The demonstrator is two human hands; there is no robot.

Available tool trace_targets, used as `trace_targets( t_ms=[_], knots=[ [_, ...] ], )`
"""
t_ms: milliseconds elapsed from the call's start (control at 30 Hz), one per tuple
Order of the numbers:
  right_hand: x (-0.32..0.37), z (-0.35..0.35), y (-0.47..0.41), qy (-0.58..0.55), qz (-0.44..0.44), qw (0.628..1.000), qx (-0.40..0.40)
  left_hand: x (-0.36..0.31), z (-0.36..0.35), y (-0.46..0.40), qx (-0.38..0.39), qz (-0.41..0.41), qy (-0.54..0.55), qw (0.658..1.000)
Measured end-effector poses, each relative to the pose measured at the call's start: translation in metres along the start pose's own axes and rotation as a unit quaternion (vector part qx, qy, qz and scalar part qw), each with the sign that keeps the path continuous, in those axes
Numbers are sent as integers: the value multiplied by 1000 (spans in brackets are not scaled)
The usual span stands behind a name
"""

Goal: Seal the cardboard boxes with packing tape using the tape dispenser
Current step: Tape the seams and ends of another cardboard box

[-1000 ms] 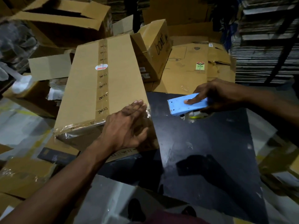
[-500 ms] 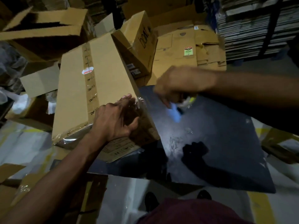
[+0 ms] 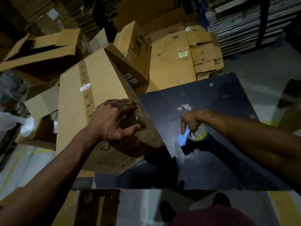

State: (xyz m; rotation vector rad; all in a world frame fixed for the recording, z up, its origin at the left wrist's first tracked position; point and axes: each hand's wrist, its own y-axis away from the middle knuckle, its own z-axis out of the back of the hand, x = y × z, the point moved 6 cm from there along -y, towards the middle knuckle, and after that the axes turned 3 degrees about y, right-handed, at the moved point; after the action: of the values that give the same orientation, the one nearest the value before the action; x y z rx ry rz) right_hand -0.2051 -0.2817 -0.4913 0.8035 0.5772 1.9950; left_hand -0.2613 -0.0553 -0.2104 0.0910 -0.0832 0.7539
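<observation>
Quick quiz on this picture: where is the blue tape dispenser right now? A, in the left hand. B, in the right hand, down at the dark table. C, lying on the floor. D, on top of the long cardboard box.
B: the right hand grips the blue tape dispenser low over the dark table, while the left hand presses on the long cardboard box.

I am in a packing warehouse. Flattened cardboard cartons [image 3: 175, 62] are piled at the upper middle of the frame, open boxes [image 3: 42, 51] crowd the upper left, and bundled stacks of flat board [image 3: 244, 20] fill the racks at the upper right. A dark tabletop [image 3: 211, 160] stands on the pale concrete floor [image 3: 260, 62].
</observation>
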Motion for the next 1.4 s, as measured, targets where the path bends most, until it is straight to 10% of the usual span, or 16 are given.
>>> trace_targets(
  t_ms=[733, 933, 1067, 1233, 1400],
  knots=[
    [-36, -13, -21, -120, -37, 987, -104, 8, -41, -33, 136, -124, 23, 983],
    [-45, -6, -10, -67, -84, 981, -161, 40, -16, -32, -5, 22, 287, 958],
    [-38, -6, -7, -47, -132, 969, -201, 57, -25, -23, -2, 37, 237, 971],
    [51, 8, 51, -191, -50, 900, -390, 63, -36, -22, -9, -17, 201, 979],
    [159, 11, 95, -390, 40, 718, -575, 69, -46, -16, -32, -60, 217, 974]
  ],
)
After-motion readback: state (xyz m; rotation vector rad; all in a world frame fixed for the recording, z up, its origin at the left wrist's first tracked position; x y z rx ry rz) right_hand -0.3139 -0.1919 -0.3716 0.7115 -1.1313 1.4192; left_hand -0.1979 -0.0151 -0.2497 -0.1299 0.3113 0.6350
